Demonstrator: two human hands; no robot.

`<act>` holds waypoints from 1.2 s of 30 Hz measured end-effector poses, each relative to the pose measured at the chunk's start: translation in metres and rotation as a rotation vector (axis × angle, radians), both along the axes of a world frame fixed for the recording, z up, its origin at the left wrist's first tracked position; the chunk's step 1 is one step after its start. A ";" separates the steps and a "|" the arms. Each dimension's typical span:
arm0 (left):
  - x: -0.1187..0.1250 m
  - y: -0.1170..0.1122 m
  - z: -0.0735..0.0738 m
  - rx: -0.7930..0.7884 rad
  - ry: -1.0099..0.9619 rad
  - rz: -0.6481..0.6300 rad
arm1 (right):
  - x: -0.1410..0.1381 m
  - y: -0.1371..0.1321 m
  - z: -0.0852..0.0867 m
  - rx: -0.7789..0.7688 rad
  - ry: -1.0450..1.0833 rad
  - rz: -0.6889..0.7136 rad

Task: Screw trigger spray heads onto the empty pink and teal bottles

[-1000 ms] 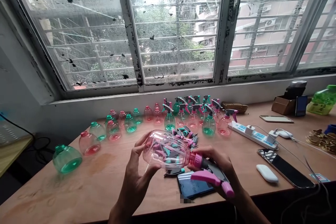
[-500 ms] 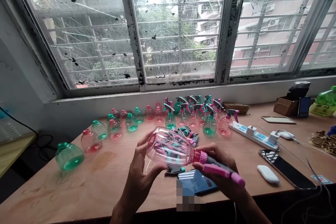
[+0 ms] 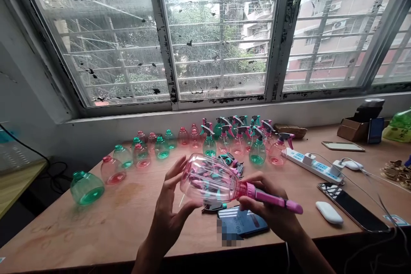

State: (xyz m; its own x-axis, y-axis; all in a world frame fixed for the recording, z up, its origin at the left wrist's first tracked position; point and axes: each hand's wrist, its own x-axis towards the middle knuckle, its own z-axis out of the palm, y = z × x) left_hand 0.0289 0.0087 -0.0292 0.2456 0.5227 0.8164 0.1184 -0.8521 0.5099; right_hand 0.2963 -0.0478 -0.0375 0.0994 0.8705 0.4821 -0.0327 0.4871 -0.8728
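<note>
I hold a clear pink spray bottle (image 3: 210, 180) on its side above the table's front edge. My left hand (image 3: 170, 209) cups the bottle's round body from below and from the left, fingers partly spread against it. My right hand (image 3: 272, 214) is closed around the pink and black trigger sprayer head (image 3: 272, 199) at the bottle's neck. Under the bottle lie loose sprayer heads (image 3: 229, 162) in a small pile.
Assembled spray bottles (image 3: 244, 141) and capless pink and green bottles (image 3: 141, 154) stand along the back of the wooden table (image 3: 122, 218). A phone (image 3: 242, 222) lies beneath my hands. A power strip (image 3: 313, 165), a white mouse (image 3: 327, 212) and another phone (image 3: 353, 205) lie at the right.
The sprayer head has turned in my right hand, its trigger now pointing more to the right. The bottle has risen slightly and my left fingers have spread more.
</note>
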 end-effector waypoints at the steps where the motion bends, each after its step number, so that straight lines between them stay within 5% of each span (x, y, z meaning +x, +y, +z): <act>1: 0.000 0.000 0.001 0.031 0.016 0.018 | -0.002 0.001 0.001 -0.052 0.061 0.038; 4: -0.001 0.000 0.004 0.069 0.053 0.074 | -0.008 0.002 0.001 -0.090 0.114 0.091; 12: -0.004 -0.002 0.004 -0.138 0.120 0.156 | 0.001 0.004 -0.014 0.380 -0.320 -0.220; 21: 0.000 -0.006 0.009 0.128 0.155 0.164 | -0.011 -0.007 -0.003 0.043 0.089 -0.093; 26: -0.004 -0.008 0.007 -0.001 0.152 0.162 | -0.017 -0.013 0.000 0.272 -0.115 -0.276; 29: -0.006 -0.005 0.005 0.029 0.120 0.168 | -0.020 -0.015 0.002 0.271 -0.101 -0.334; 33: -0.005 -0.002 0.006 0.206 0.068 0.122 | -0.020 -0.014 0.002 0.043 0.144 -0.084; 36: -0.005 -0.004 0.008 0.215 0.072 0.072 | -0.018 -0.011 -0.002 0.051 0.142 -0.033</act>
State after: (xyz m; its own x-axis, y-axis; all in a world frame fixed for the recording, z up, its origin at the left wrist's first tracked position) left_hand 0.0238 0.0044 -0.0215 0.2756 0.3565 0.8927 0.2121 -0.9284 0.3052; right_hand 0.2778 -0.0584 -0.0399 0.1976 0.8406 0.5044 -0.1373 0.5332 -0.8348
